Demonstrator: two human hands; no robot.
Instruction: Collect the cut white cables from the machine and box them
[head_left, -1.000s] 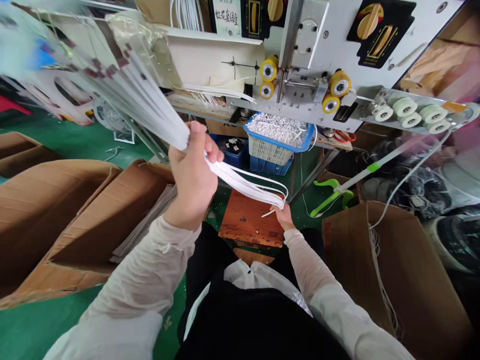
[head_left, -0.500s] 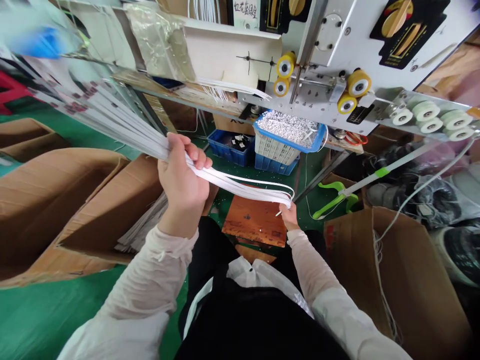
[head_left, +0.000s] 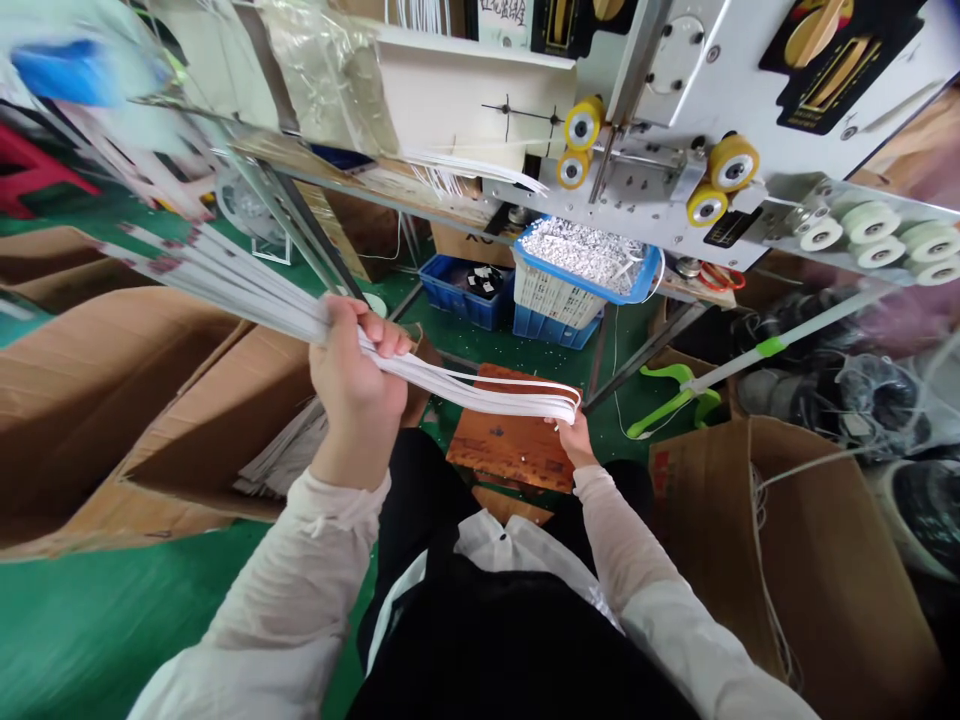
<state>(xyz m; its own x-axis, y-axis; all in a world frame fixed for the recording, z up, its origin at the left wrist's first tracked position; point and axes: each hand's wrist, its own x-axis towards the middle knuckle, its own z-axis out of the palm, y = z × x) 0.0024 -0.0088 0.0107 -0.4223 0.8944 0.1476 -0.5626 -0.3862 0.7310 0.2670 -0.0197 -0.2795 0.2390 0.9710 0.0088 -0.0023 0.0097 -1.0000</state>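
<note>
Green floor [head_left: 97,630]: smooth at eight o'clock; flecked with white bits near the centre
Workbench [head_left: 472,212]: wooden top on grey metal legs [head_left: 652,348]; spans eleven to two o'clock
Wooden stool [head_left: 517,445]: orange-brown, scuffed; at five o'clock, close to centre
Red stool [head_left: 37,170]: ten o'clock; cut off by the edge
Light: pale, diffuse; dimmer under the workbench

Soft, fairly bright light falls over the machine panel [head_left: 742,100], while shadow deepens inside the right-hand cardboard box [head_left: 832,530] and the black apron [head_left: 487,640] swallows detail. The white strips [head_left: 480,395] look nearly overexposed along their middle, and their far ends blur. At upper left a blue patch [head_left: 67,70] dissolves into haze; the green floor [head_left: 97,610] smears at lower left, and wide-angle stretch bows the left-hand cardboard box [head_left: 90,390].
</note>
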